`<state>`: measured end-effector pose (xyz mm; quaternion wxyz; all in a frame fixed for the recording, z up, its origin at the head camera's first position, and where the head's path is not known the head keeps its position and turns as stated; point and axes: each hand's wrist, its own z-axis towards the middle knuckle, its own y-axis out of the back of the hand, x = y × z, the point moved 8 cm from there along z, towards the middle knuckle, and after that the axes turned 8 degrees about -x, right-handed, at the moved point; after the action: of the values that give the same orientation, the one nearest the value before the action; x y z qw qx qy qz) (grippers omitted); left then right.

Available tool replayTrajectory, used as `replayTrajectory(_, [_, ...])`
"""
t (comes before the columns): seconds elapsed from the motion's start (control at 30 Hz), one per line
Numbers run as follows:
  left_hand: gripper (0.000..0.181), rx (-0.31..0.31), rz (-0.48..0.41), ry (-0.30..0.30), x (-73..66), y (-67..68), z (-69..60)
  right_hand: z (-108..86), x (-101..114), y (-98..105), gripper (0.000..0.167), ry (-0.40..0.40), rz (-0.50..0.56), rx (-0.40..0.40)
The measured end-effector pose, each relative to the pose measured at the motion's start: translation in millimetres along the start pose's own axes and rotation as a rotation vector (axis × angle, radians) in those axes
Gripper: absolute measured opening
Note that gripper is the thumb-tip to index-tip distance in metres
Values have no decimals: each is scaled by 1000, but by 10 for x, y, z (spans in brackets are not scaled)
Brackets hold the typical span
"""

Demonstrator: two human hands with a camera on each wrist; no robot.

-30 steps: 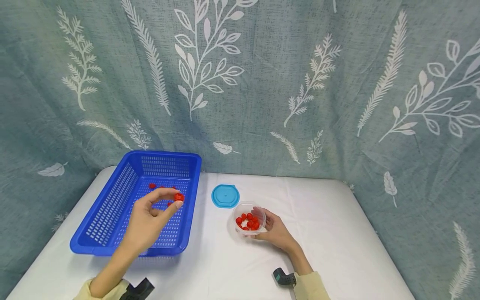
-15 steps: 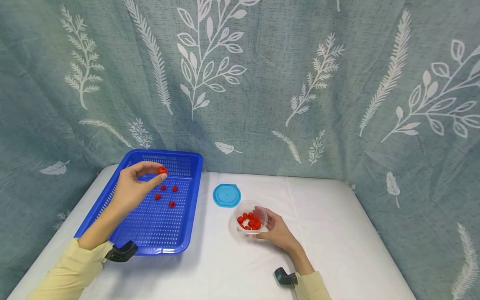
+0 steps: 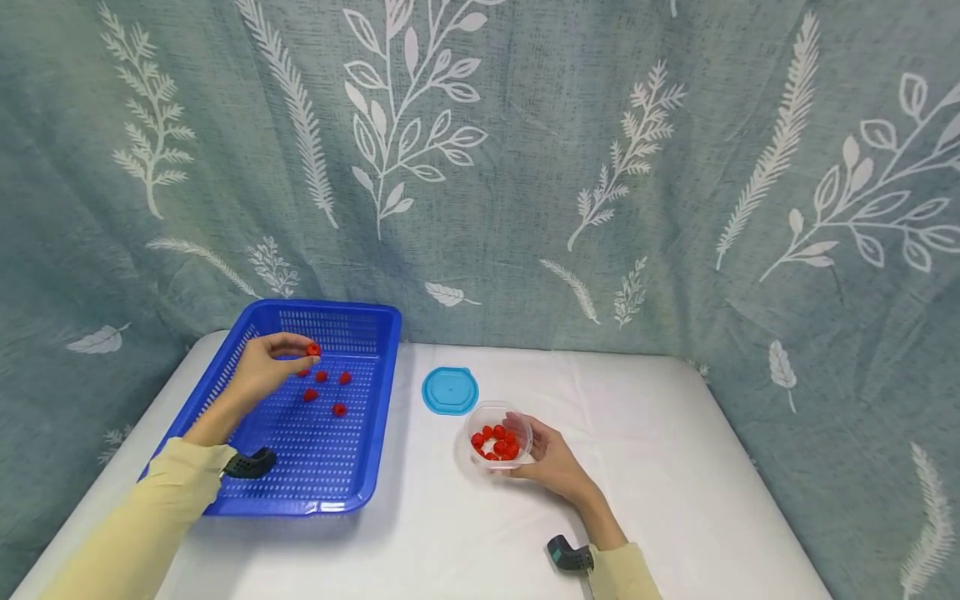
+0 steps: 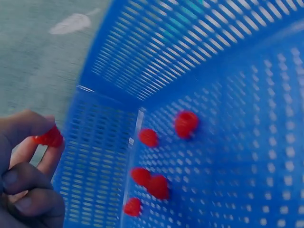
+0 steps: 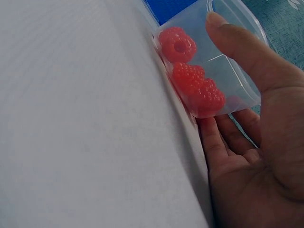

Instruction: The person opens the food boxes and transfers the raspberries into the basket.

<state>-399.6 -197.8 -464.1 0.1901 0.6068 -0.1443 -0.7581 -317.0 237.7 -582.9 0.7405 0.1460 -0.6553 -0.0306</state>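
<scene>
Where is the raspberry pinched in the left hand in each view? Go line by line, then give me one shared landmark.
Head: raspberry left of center, seen against the blue basket, in the left hand.
Left wrist: raspberry near the left edge, slightly below mid-height.
Right wrist: not in it.
Shared landmark: the green leaf-print curtain.

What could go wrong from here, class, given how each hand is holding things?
Squashing or dropping: the left hand pinches one raspberry, so too tight a grip might crush it, and too loose a one might let it slip into the basket.
Spilling: the right hand holds the tub from the side, and the lid is off, so a tilt could tip out the berries.
</scene>
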Motion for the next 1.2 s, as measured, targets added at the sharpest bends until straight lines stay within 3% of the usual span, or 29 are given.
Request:
replayTrajectory(0.27, [27,155,67,-40,129,-312,43,12,-32,7,84,-14,-18,-15])
replayTrajectory(0.5, [22,254,194,-92,257,-491,79,4,-39,16,85,-18,-12,-6])
replayTrajectory(0.77, [14,268,269,-98,403,-536,105,10,-28,14,86,-26,-4,-8])
replayTrajectory(1.0, [21,285,192,-71,454,-578,65,11,-33,25,85,-28,-17,-13])
replayTrajectory(1.2, [22,292,181,-40,495,-585,37,19,-36,18,85,-30,-20,-8])
